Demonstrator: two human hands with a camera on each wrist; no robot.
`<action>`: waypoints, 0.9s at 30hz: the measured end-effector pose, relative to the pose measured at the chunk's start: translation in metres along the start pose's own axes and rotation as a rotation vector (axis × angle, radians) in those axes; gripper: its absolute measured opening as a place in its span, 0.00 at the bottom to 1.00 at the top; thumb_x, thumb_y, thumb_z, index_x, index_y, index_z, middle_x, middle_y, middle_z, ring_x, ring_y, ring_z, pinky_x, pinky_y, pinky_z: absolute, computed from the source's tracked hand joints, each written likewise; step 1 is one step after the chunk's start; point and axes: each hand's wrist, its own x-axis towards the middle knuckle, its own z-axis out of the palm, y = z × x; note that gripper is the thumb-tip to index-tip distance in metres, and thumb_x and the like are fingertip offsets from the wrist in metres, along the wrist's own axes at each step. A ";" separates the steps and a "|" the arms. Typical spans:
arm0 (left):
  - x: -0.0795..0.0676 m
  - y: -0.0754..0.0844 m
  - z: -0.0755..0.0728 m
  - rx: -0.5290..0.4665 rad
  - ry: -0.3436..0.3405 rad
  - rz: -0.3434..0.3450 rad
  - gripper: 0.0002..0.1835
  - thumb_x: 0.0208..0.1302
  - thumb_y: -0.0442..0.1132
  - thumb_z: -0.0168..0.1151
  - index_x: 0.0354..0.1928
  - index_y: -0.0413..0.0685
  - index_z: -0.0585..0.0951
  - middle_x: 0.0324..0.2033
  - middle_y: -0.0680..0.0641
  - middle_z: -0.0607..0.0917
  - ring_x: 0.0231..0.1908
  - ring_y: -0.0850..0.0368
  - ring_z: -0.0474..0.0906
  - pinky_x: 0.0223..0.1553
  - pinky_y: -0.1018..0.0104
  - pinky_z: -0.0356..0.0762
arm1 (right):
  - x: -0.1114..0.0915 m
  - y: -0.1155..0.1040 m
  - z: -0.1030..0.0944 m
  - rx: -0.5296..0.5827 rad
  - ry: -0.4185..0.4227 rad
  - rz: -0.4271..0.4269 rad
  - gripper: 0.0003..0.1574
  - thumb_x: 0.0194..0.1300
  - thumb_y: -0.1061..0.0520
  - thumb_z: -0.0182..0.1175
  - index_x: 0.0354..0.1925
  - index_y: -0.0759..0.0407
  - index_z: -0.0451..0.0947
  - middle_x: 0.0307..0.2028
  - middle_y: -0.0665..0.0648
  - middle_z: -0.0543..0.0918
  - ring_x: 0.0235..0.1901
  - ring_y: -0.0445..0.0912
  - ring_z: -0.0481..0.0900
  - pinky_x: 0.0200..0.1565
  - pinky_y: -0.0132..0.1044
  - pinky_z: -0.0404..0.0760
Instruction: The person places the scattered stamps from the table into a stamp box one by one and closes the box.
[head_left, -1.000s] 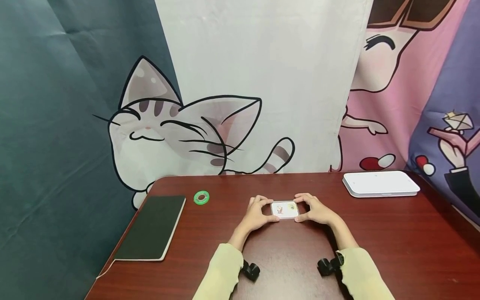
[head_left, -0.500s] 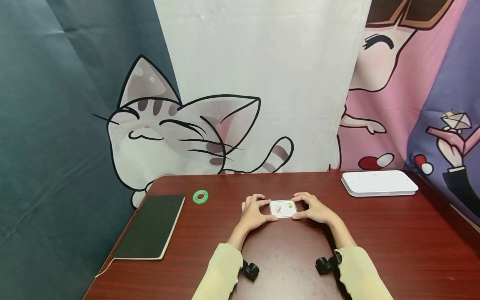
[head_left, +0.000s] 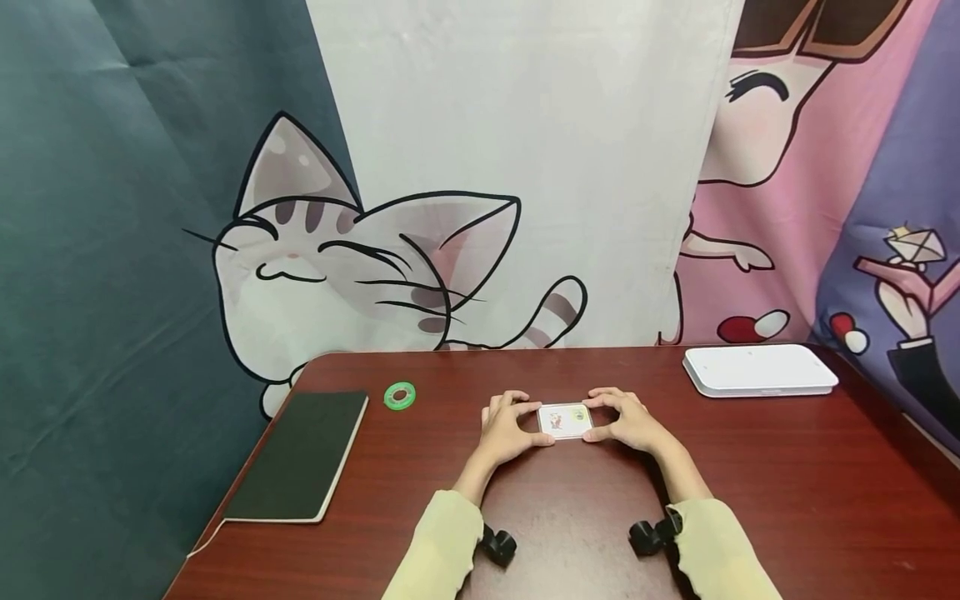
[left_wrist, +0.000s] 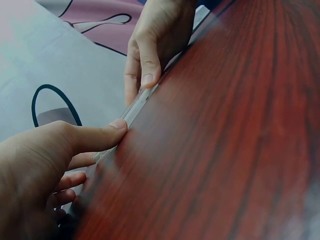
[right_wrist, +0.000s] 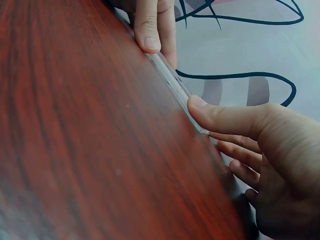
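Observation:
A small flat rectangular case (head_left: 566,422), clear at the edges, with a white face and small printed pictures, lies low over the brown table between both hands. My left hand (head_left: 507,427) pinches its left end, thumb at the near corner and forefinger at the far one. At the right end my right hand (head_left: 630,419) grips it the same way. Seen from the left wrist, the left thumb (left_wrist: 102,137) presses the transparent edge of the case. In the right wrist view the right thumb (right_wrist: 220,114) sits on that near edge too.
A black notebook (head_left: 300,458) with a pale page edge and a white cord lies at the left. Beyond it is a green ring-shaped roll (head_left: 400,396). A white flat box (head_left: 760,371) stands at the back right. Printed curtains (head_left: 570,167) hang behind the table (head_left: 562,517).

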 end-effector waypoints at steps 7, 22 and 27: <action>0.003 0.004 -0.002 -0.008 0.002 0.018 0.33 0.43 0.51 0.79 0.54 0.50 0.84 0.56 0.47 0.77 0.58 0.48 0.66 0.55 0.51 0.58 | -0.001 -0.001 -0.002 -0.012 0.021 0.041 0.37 0.43 0.49 0.78 0.53 0.57 0.82 0.64 0.63 0.71 0.64 0.63 0.59 0.59 0.64 0.56; 0.006 0.001 0.004 0.092 -0.021 0.013 0.31 0.45 0.56 0.76 0.54 0.58 0.83 0.58 0.50 0.77 0.58 0.50 0.67 0.58 0.48 0.55 | -0.001 0.004 -0.001 -0.061 -0.006 0.086 0.39 0.44 0.46 0.76 0.55 0.55 0.80 0.66 0.65 0.68 0.66 0.67 0.55 0.63 0.68 0.48; 0.013 0.004 0.004 0.092 -0.040 0.004 0.30 0.46 0.57 0.75 0.54 0.59 0.82 0.60 0.50 0.75 0.59 0.49 0.66 0.59 0.47 0.53 | 0.004 0.007 -0.005 -0.070 -0.006 0.084 0.39 0.45 0.46 0.75 0.56 0.55 0.79 0.67 0.66 0.67 0.66 0.68 0.54 0.63 0.69 0.47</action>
